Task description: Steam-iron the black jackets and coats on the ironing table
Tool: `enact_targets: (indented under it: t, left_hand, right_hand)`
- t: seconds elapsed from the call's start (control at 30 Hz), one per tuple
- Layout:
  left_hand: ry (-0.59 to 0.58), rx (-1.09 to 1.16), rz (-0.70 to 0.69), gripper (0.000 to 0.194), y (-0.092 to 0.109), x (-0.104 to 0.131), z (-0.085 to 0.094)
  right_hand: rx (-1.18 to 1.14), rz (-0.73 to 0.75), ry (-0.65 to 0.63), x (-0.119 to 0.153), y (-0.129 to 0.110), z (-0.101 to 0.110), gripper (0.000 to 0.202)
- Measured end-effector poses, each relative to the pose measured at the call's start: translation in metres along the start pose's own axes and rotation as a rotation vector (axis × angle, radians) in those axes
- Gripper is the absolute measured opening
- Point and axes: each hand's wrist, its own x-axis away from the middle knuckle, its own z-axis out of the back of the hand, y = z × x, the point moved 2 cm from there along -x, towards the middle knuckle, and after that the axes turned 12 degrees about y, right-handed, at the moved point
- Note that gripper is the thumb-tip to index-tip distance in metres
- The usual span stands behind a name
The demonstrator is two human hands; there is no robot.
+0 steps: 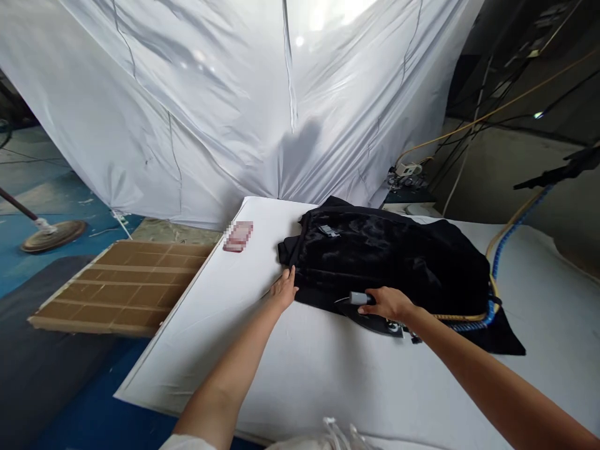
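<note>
A black garment lies across the white table, with a small light label on its upper left part. My right hand is closed round the handle of an iron, which rests along the garment's near edge. A grey cylinder sticks out at the handle's left end. At the garment's lower left corner, my left hand touches the cloth with its fingers stretched out; nothing shows in its grip.
A reddish, partly blurred object lies on the white table at the left. Blue and yellow hoses run from the iron up to the right. Cardboard lies left of the table; a white sheet hangs behind.
</note>
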Motion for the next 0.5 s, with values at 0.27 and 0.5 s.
enact_targets:
  t: [0.27,0.5]
  left_hand:
    - [0.016,0.396,0.040,0.075,-0.020,-0.006,-0.008]
    - [0.148,0.535,0.175,0.067,-0.040,-0.011,-0.009]
  right_hand:
    - [-0.002,-0.004,0.049,-0.018,-0.046,-0.005,0.066]
    - [0.018,0.024,0.109,-0.023,-0.080,-0.009,0.059]
